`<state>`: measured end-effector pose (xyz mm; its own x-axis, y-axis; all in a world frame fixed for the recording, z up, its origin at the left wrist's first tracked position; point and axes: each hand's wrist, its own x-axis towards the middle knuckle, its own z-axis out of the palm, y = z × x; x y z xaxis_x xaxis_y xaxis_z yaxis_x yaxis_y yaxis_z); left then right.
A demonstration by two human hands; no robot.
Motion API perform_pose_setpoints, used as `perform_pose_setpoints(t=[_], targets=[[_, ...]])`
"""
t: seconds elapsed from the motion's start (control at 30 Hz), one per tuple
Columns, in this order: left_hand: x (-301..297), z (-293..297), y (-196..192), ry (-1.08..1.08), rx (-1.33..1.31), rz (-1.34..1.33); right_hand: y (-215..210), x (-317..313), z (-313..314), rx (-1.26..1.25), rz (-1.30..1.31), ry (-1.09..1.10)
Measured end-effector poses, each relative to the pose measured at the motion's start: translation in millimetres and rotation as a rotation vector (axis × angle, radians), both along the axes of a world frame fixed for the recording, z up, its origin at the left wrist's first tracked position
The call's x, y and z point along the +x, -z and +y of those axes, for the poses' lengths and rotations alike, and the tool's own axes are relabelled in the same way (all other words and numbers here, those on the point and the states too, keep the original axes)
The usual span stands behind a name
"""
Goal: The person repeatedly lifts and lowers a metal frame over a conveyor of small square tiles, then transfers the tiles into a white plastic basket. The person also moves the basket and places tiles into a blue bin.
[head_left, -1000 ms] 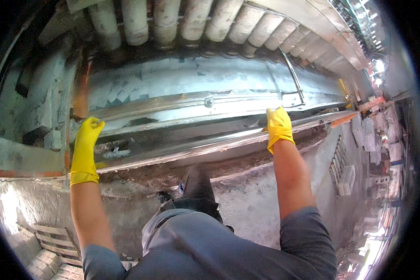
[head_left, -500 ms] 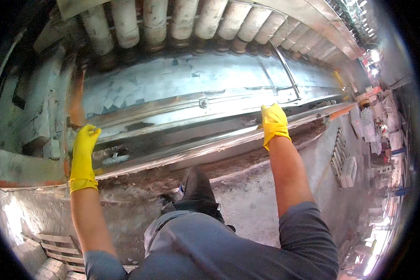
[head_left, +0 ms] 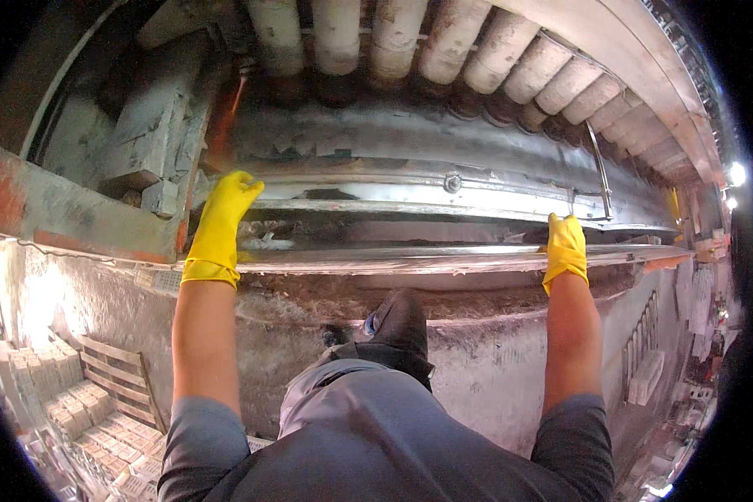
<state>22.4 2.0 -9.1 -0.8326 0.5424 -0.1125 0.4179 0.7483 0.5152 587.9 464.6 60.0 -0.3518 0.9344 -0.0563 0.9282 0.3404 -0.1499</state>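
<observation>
Both my hands wear yellow rubber gloves and reach forward over a long metal trough. My left hand [head_left: 219, 226] is at the trough's left end, fingers curled in beside a long metal strip [head_left: 376, 208]; what they grip, if anything, is hidden. My right hand [head_left: 566, 248] is further right, its fingers closed near the strip's lower edge and in front of the shiny front rail [head_left: 410, 258]; its grip is hidden too. A round bolt-like knob [head_left: 452, 183] sits on the strip between my hands. Right of it stands a thin metal rod [head_left: 600, 171].
A row of thick pale rollers [head_left: 397, 42] spans the far side under a curved metal beam [head_left: 644, 54]. A rust-marked frame [head_left: 75, 226] stands at left. Stacked blocks [head_left: 88, 406] and a wooden pallet [head_left: 121, 376] are lower left; another slatted pallet [head_left: 642, 335] leans at right.
My view has swung, so the trough, rollers and both hands appear further right. The pale surface behind the strip looks darker and narrower. Both hands remain near the strip, fingers curled.
</observation>
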Motion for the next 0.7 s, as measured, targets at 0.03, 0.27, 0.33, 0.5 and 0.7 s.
perform_pose_setpoints(t=[0.03,0.27,0.33,0.5,0.7], targets=[[0,-1,-2,0.000,-0.009,-0.004,-6,-3,-4,0.020,-0.072,-0.026],[2,-1,-7,-0.012,-0.034,-0.061,3,0,-2,0.037,0.034,0.025],[3,-1,-10,-0.018,-0.044,-0.090,-2,-6,-7,0.029,0.074,0.040],[3,0,-11,-0.008,-0.035,-0.080,4,-4,-2,0.004,0.180,0.150],[-1,-3,-6,0.007,-0.022,-0.109,1,-10,-8,-0.036,0.251,0.206]])
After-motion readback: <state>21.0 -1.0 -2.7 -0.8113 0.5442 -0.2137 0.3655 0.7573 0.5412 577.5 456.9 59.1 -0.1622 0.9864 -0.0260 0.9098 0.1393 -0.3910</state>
